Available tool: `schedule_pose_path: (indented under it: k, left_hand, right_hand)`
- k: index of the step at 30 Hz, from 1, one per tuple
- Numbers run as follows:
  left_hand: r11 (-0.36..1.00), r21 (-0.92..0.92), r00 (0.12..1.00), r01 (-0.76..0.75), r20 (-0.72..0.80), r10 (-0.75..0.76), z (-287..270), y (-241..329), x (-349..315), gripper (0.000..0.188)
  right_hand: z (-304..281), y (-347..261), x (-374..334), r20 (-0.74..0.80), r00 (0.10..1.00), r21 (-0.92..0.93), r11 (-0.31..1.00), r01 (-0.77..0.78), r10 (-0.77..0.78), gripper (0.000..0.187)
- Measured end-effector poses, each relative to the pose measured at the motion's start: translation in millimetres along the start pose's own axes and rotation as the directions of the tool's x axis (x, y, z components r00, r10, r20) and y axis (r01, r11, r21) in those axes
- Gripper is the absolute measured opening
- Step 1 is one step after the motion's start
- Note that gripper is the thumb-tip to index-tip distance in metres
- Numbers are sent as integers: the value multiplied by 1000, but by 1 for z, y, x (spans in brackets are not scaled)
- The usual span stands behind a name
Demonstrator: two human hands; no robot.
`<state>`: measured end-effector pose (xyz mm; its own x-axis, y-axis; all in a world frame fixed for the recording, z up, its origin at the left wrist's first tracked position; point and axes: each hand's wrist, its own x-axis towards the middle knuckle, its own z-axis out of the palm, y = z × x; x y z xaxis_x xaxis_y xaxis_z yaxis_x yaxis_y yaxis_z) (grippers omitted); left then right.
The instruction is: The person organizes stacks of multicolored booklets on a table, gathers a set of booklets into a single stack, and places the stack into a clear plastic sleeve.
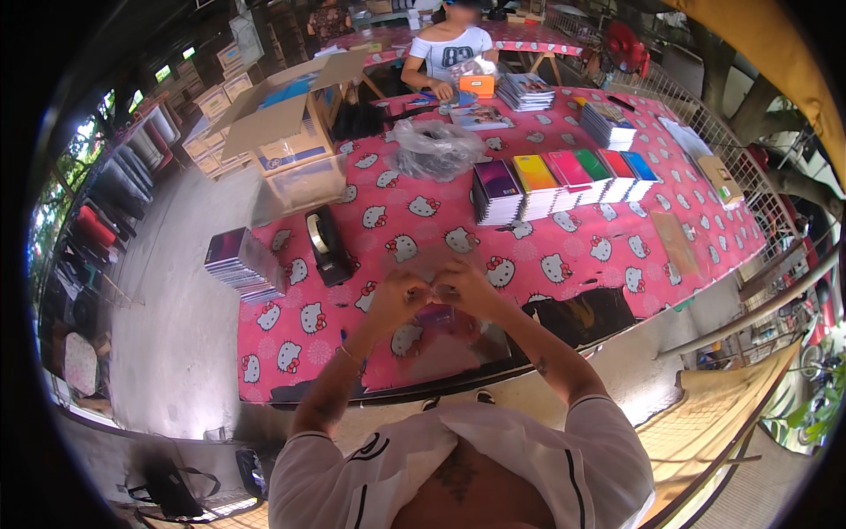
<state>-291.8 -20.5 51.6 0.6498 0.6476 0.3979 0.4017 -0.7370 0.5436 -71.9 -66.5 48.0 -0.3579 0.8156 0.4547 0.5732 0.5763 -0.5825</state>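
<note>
My left hand (402, 294) and my right hand (463, 287) meet at the middle of the near table, fingers curled and pinched close together. Between the fingertips is what looks like clear plastic film (432, 298); its exact form is hard to make out. Just below them lies a notebook with a purple cover (434, 317), partly hidden by the hands and plastic. To the left stands a black tape dispenser (329, 251) with a roll of tape. Farther left, a stack of dark-covered notebooks (245, 264) sits at the table's edge.
Stacks of notebooks (560, 187) with purple, yellow, pink, green, red and blue covers line the right. Behind are crumpled clear plastic bags (436, 148) and an open cardboard box (291, 132). A co-worker (451, 53) works across the pink patterned table (397, 225). A red fan (624, 48) stands far right.
</note>
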Motion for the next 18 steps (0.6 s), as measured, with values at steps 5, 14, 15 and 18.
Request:
schedule_pose_path:
  k: [5,14,15,18]
  left_hand:
    - [980,-146,989,137,72,-128,-10,-7,27,22]
    - [949,199,968,244,6,-250,6,-9,39,44]
    - [956,61,958,286,-28,-284,13,-24,39,46]
    - [779,-463,905,423,166,-392,24,-68,26,56]
  right_hand:
    - [4,11,7,44,988,88,985,-149,145,31]
    - [24,21,11,-222,941,-17,963,-267,257,45]
    - [24,37,5,-160,923,245,920,-306,349,45]
    - [27,39,2,-50,882,489,781,-388,469,40]
